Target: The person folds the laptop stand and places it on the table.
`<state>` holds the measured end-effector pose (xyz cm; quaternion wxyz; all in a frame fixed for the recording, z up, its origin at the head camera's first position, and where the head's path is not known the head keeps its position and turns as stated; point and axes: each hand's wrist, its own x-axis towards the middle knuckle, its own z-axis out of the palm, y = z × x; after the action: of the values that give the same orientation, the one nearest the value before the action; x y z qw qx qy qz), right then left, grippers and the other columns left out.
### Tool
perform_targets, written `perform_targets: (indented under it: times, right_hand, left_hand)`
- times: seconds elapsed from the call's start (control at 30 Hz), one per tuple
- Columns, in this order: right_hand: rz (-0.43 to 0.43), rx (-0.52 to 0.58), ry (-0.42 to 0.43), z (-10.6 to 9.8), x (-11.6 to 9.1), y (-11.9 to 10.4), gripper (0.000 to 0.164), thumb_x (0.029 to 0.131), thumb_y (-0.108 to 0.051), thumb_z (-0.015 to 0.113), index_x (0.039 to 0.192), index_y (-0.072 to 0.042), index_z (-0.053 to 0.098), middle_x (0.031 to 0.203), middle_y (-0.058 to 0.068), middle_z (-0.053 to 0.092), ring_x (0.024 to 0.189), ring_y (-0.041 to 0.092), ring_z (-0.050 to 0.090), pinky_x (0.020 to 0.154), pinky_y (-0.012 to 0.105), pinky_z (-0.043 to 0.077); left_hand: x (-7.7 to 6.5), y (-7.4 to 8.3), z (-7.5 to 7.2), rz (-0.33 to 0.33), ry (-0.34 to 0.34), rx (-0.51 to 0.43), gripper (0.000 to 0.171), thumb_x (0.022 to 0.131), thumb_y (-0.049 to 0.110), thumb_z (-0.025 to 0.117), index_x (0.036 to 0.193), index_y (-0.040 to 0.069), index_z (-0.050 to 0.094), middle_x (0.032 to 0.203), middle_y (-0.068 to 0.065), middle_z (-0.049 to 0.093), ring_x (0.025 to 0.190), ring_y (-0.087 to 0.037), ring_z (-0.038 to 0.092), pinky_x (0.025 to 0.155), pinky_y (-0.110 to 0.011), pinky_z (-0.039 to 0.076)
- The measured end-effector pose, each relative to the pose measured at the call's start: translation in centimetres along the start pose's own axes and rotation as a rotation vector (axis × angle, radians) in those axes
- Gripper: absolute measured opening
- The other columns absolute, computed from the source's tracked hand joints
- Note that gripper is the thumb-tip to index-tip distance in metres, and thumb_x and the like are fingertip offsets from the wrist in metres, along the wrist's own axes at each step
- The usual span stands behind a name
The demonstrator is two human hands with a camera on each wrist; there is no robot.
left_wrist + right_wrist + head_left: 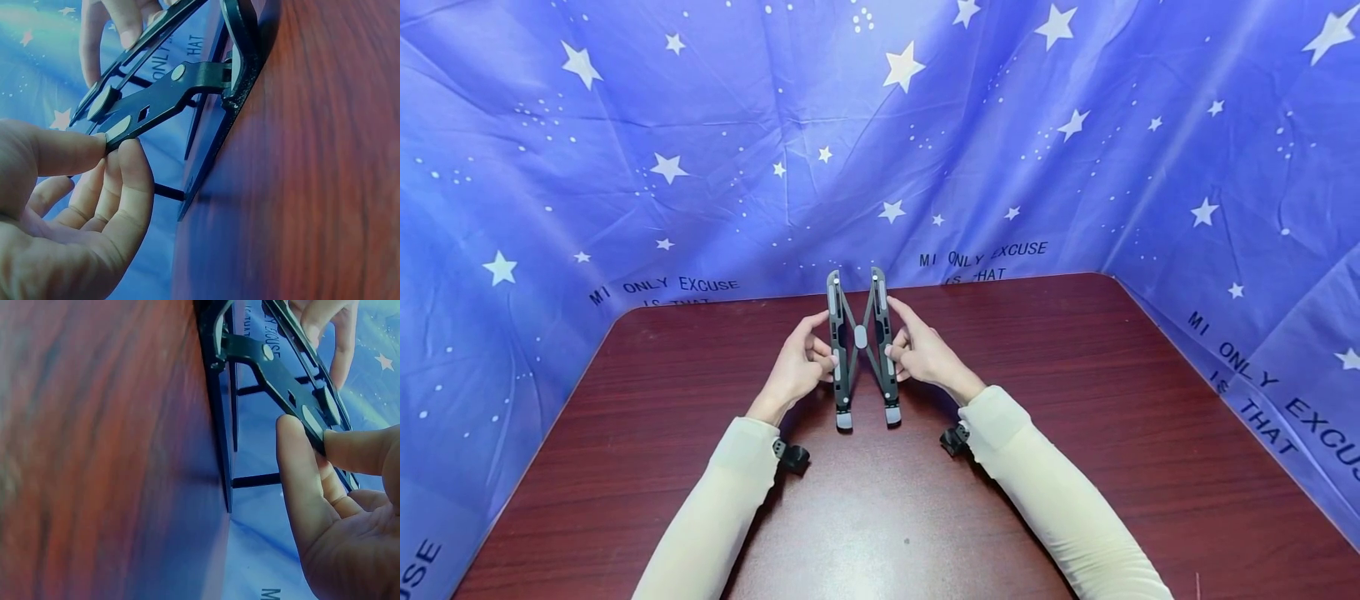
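A black folding laptop stand (861,337) stands on the table, its two side rails partly spread and joined by crossed bars at a grey oval hub. My left hand (796,360) pinches the left rail between thumb and fingers, as the left wrist view shows on the stand's arm (159,100). On the other side, my right hand (929,357) pinches the right rail the same way; in the right wrist view the thumb and a finger meet at the arm's edge (275,372). Grey-padded front hooks (844,421) point toward me.
The dark red wood-grain table (880,517) spreads around the stand. Behind and beside it hangs a blue cloth (775,208) with white stars and black lettering. Black straps with small devices (793,457) sit at both cream-sleeved wrists.
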<state>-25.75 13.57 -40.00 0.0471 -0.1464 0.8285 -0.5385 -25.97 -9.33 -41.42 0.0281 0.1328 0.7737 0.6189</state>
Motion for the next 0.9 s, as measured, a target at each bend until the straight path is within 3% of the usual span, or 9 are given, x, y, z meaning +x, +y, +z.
perform_targets:
  times: [0.2,0.5,0.9]
  right_hand:
    - [0.008,-0.005,-0.002,0.5,0.1,-0.1,0.082,0.091,0.004,0.056,0.153,-0.032,0.017,0.079,0.022,0.059,0.057,0.034,0.063,0.054,0.045,0.056]
    - [0.005,-0.029,0.007,1.1,-0.1,-0.5,0.082,0.091,0.004,0.057,0.153,-0.031,0.017,0.078,0.02,0.06,0.059,0.036,0.063,0.053,0.044,0.056]
    - [-0.012,0.01,0.006,1.8,0.0,-0.5,0.081,0.09,0.006,0.056,0.153,-0.029,0.018,0.075,0.018,0.059,0.055,0.033,0.063,0.051,0.045,0.055]
  left_hand:
    - [0.0,0.2,0.6,0.003,-0.013,-0.003,0.079,0.082,-0.022,0.054,0.149,0.011,0.03,0.082,-0.02,0.058,0.075,-0.045,0.06,0.064,-0.052,0.055]
    - [-0.2,0.4,1.6,0.016,0.012,0.01,0.079,0.082,-0.017,0.06,0.146,0.022,0.037,0.081,-0.014,0.056,0.066,-0.028,0.062,0.058,-0.041,0.056]
    - [-0.2,0.6,2.4,0.024,0.005,0.009,0.078,0.081,-0.016,0.06,0.146,0.023,0.037,0.08,-0.013,0.057,0.064,-0.025,0.062,0.057,-0.039,0.056]
